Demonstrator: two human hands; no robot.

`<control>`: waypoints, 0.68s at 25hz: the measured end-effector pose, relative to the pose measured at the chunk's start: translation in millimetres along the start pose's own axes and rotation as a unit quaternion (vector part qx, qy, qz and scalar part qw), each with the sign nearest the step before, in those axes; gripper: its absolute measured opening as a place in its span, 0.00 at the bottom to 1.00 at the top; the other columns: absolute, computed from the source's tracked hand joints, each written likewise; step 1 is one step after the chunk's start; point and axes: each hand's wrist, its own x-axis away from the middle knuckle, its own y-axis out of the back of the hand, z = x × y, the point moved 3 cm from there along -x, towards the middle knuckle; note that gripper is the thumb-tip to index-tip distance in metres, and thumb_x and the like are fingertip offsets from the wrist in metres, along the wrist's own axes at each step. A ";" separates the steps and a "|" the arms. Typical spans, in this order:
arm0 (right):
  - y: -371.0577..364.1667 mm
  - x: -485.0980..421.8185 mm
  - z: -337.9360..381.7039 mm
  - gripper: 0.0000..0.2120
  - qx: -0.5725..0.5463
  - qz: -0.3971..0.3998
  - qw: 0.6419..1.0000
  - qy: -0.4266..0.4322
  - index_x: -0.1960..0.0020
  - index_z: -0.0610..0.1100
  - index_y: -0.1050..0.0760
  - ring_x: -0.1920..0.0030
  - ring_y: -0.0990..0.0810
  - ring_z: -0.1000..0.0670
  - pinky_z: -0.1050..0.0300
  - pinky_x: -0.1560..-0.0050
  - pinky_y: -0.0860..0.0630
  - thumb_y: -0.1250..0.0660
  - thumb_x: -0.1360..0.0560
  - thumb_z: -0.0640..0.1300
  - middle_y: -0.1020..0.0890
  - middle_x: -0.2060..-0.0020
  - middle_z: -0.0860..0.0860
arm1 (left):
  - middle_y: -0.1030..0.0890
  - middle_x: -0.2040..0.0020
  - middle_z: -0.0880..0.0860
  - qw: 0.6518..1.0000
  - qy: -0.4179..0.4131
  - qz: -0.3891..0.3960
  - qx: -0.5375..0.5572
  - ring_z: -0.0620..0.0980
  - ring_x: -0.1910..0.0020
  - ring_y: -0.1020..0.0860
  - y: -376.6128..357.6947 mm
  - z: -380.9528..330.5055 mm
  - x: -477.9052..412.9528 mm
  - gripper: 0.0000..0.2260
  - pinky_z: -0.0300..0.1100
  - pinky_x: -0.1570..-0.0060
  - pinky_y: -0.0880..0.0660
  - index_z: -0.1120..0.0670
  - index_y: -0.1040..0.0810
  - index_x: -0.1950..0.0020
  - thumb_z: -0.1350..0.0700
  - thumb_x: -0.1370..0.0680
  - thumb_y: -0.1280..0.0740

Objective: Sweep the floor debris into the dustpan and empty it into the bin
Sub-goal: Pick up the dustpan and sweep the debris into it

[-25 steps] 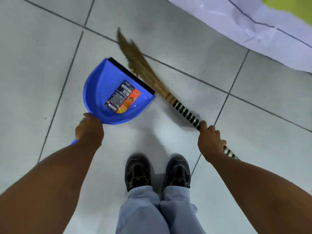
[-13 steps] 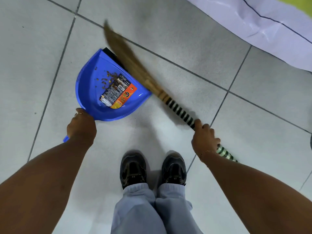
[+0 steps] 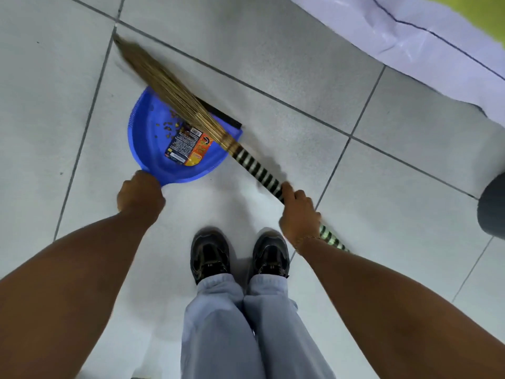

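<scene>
A blue dustpan (image 3: 153, 149) rests on the grey tiled floor (image 3: 300, 77), just ahead of the person's dark shoes (image 3: 210, 255). The left hand (image 3: 140, 196) is closed around its handle at the near rim. The right hand (image 3: 299, 214) is wrapped around the black-and-white striped handle of a straw broom (image 3: 169, 86), whose bristles lie across the pan's black front lip and reach onto the tile beyond. Small brown debris (image 3: 166, 127) sits inside the pan, beside an orange and black label (image 3: 190, 146) whose print is too small to read. A white sheet (image 3: 410, 31) lies along the floor's far right edge.
</scene>
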 end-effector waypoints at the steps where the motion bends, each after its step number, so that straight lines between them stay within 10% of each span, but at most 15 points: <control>1: 5.7 7.1 11.7 0.30 -0.018 -0.004 1.000 0.006 0.29 0.49 0.45 0.42 0.28 0.38 0.37 0.46 0.26 0.40 0.27 0.33 0.28 0.42 0.41 | 0.25 0.40 0.66 1.000 -0.006 -0.001 0.011 0.67 0.40 0.28 4.3 -7.9 12.5 0.15 0.55 0.42 0.29 0.68 0.30 0.39 0.64 0.25 0.37; 17: 183.3 205.6 -105.2 0.31 -0.094 -0.169 0.975 -0.112 0.25 0.50 0.48 0.47 0.27 0.39 0.44 0.52 0.25 0.43 0.24 0.34 0.28 0.40 0.41 | 0.22 0.44 0.59 0.984 -0.172 -0.040 -0.004 0.61 0.43 0.24 150.7 -126.2 268.8 0.16 0.48 0.48 0.27 0.62 0.29 0.43 0.56 0.27 0.31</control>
